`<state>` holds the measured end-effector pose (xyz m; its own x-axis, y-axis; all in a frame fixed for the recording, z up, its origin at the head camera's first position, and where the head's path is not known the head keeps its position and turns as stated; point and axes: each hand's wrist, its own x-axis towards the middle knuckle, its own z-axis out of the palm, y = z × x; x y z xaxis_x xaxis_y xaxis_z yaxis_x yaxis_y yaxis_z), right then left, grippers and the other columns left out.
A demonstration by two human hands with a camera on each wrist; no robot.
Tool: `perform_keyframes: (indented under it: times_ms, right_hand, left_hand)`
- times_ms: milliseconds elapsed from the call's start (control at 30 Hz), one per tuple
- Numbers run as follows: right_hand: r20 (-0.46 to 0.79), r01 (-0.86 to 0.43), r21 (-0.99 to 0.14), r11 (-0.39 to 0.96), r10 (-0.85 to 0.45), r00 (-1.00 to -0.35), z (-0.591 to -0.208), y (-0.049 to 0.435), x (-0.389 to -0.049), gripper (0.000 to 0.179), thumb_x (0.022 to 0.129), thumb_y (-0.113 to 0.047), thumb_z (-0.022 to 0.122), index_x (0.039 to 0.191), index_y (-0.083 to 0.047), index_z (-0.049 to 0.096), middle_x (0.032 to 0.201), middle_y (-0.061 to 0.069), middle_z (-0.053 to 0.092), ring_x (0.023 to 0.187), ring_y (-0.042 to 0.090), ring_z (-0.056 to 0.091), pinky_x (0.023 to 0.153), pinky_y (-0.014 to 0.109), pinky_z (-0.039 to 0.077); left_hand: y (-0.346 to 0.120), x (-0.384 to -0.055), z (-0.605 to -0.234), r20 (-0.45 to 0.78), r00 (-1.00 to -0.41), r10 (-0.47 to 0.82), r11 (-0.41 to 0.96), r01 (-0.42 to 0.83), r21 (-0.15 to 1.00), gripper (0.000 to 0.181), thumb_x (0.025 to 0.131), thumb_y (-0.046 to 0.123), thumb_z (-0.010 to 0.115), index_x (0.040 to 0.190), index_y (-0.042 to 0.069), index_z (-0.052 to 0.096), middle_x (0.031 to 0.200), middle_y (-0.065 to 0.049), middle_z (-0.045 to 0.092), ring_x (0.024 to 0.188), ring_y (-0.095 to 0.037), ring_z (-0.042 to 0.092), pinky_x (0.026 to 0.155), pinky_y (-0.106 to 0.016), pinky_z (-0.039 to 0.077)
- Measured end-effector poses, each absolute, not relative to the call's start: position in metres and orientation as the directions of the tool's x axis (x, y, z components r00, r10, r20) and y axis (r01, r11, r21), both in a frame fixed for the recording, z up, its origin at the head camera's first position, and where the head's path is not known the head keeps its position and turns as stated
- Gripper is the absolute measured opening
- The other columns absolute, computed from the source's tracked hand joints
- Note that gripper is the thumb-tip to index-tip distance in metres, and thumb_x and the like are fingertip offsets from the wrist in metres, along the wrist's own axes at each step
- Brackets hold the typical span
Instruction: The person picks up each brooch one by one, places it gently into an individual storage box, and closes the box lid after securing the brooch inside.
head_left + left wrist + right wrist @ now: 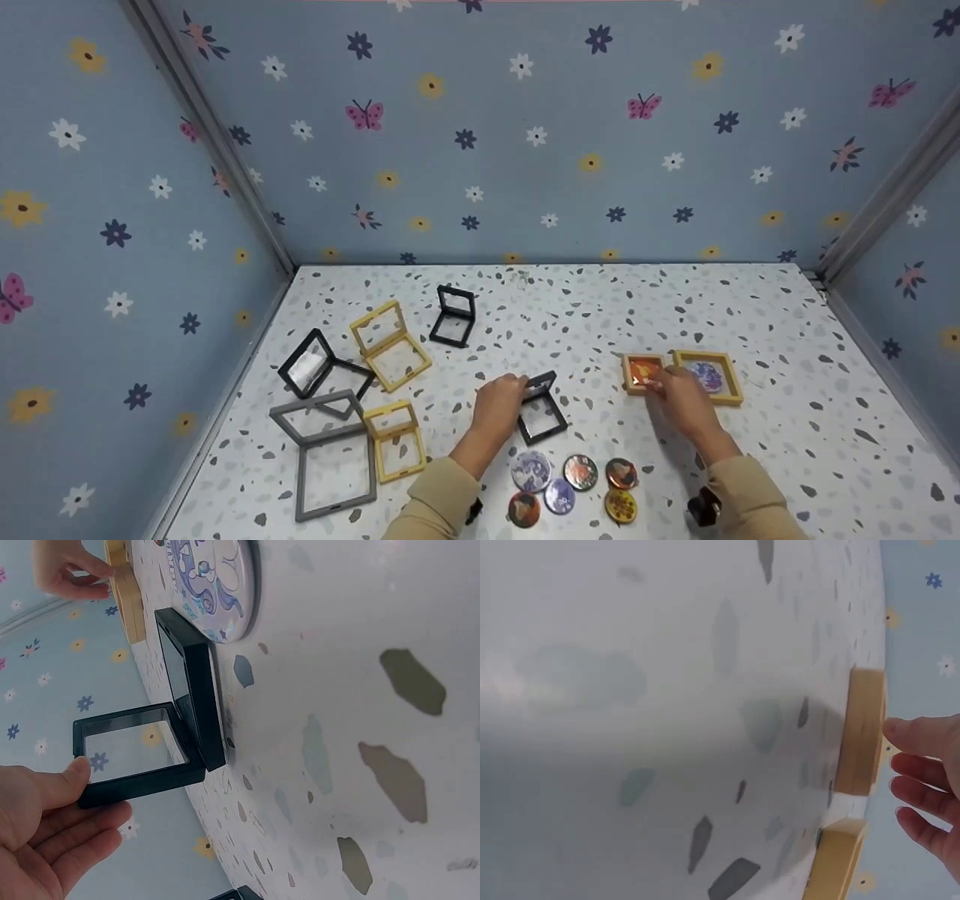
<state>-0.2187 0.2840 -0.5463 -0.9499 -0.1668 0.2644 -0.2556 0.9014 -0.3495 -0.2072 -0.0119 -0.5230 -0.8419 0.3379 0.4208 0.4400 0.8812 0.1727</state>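
Note:
My left hand [499, 405] pinches the raised lid of a small black hinged display frame [139, 754] between thumb and fingers. The frame has clear panes, and its lower half rests on the table. At the right, my right hand [686, 401] reaches over a small light-wood-coloured box frame [634, 386] with an orange picture inside. In the right wrist view, the thumb [907, 733] touches that box's top edge while the other fingers bend loosely below. Next to it lies a larger yellow box frame [733, 382] holding a round purple badge [707, 376].
Several round badges [580, 472] lie near the front edge. On the left stand opened hinged frames: a grey one [300, 480], yellow ones [397, 365] and black ones [450, 342]. The speckled table [570, 315] meets flower-patterned walls [525, 180] at the back and sides.

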Motion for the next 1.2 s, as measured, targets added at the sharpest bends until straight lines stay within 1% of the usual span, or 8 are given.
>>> perform_keyframes:
  times_ms: [133,300,500,600,733,967,1100,1200]
  right_hand:
    - [0.274,-0.279,-0.387,0.879,-0.179,-0.945,-0.543,0.273,-0.21,0.02,0.071,-0.001,0.072,0.09,-0.002,0.065,0.089,0.015,0.059,0.084,0.032,0.056,0.074,0.046,0.045]
    - [0.303,-0.339,-0.394,0.854,-0.227,-0.926,-0.542,0.262,-0.198,0.022,0.069,-0.002,0.073,0.089,-0.003,0.066,0.089,0.01,0.059,0.083,0.027,0.057,0.074,0.041,0.047]
    - [0.237,-0.343,-0.392,0.854,-0.266,-0.934,-0.541,0.253,-0.183,0.021,0.071,-0.008,0.073,0.091,-0.003,0.065,0.101,0.012,0.06,0.092,0.027,0.056,0.078,0.041,0.046]
    - [0.196,-0.345,-0.392,0.853,-0.289,-0.937,-0.539,0.25,-0.178,0.02,0.071,-0.01,0.073,0.089,-0.003,0.066,0.097,0.011,0.06,0.084,0.025,0.058,0.072,0.039,0.047]
    - [0.114,-0.35,-0.398,0.848,-0.333,-0.936,-0.536,0.248,-0.172,0.019,0.072,-0.012,0.072,0.088,-0.004,0.066,0.085,0.004,0.058,0.076,0.019,0.057,0.066,0.035,0.047]
    - [0.004,-0.461,-0.425,0.779,-0.507,-0.862,-0.534,0.247,-0.164,0.021,0.073,-0.01,0.071,0.093,-0.003,0.066,0.09,0.003,0.058,0.082,0.022,0.058,0.071,0.037,0.048]
    - [-0.052,-0.478,-0.449,0.755,-0.556,-0.829,-0.534,0.248,-0.16,0.023,0.072,-0.012,0.072,0.094,-0.005,0.066,0.094,0.002,0.058,0.088,0.022,0.056,0.075,0.039,0.047]
    - [-0.059,-0.492,-0.484,0.724,-0.587,-0.807,-0.535,0.249,-0.158,0.024,0.073,-0.014,0.071,0.095,-0.005,0.066,0.094,0.002,0.057,0.088,0.02,0.056,0.076,0.038,0.046]
  left_hand:
    - [-0.013,-0.207,-0.524,0.421,-0.844,0.334,0.877,0.441,0.189,0.01,0.077,0.017,0.066,0.082,0.009,0.067,0.068,-0.003,0.061,0.058,-0.018,0.059,0.049,-0.029,0.046]
    - [-0.013,-0.207,-0.525,0.419,-0.845,0.333,0.877,0.44,0.191,0.01,0.077,0.016,0.065,0.083,0.009,0.067,0.069,-0.004,0.061,0.059,-0.018,0.059,0.051,-0.029,0.047]
    - [-0.014,-0.205,-0.524,0.408,-0.85,0.333,0.877,0.438,0.196,0.013,0.077,0.016,0.065,0.087,0.008,0.068,0.071,-0.004,0.062,0.061,-0.017,0.06,0.053,-0.028,0.048]
    - [-0.014,-0.205,-0.524,0.411,-0.848,0.333,0.871,0.444,0.21,0.014,0.078,0.015,0.065,0.089,0.007,0.068,0.073,-0.004,0.063,0.064,-0.018,0.061,0.055,-0.029,0.048]
    - [-0.014,-0.206,-0.525,0.416,-0.848,0.329,0.865,0.448,0.228,0.016,0.079,0.015,0.064,0.091,0.005,0.068,0.075,-0.005,0.063,0.066,-0.018,0.061,0.056,-0.029,0.049]
    - [-0.014,-0.206,-0.526,0.42,-0.845,0.331,0.865,0.449,0.223,0.016,0.078,0.016,0.064,0.09,0.006,0.068,0.075,-0.004,0.063,0.065,-0.018,0.061,0.056,-0.029,0.049]
    - [-0.014,-0.206,-0.525,0.429,-0.84,0.331,0.86,0.456,0.23,0.014,0.078,0.015,0.065,0.088,0.006,0.068,0.072,-0.004,0.063,0.062,-0.018,0.061,0.053,-0.029,0.048]
    - [-0.014,-0.206,-0.524,0.426,-0.843,0.33,0.859,0.455,0.234,0.014,0.078,0.015,0.065,0.088,0.006,0.068,0.073,-0.004,0.063,0.062,-0.018,0.061,0.054,-0.029,0.048]
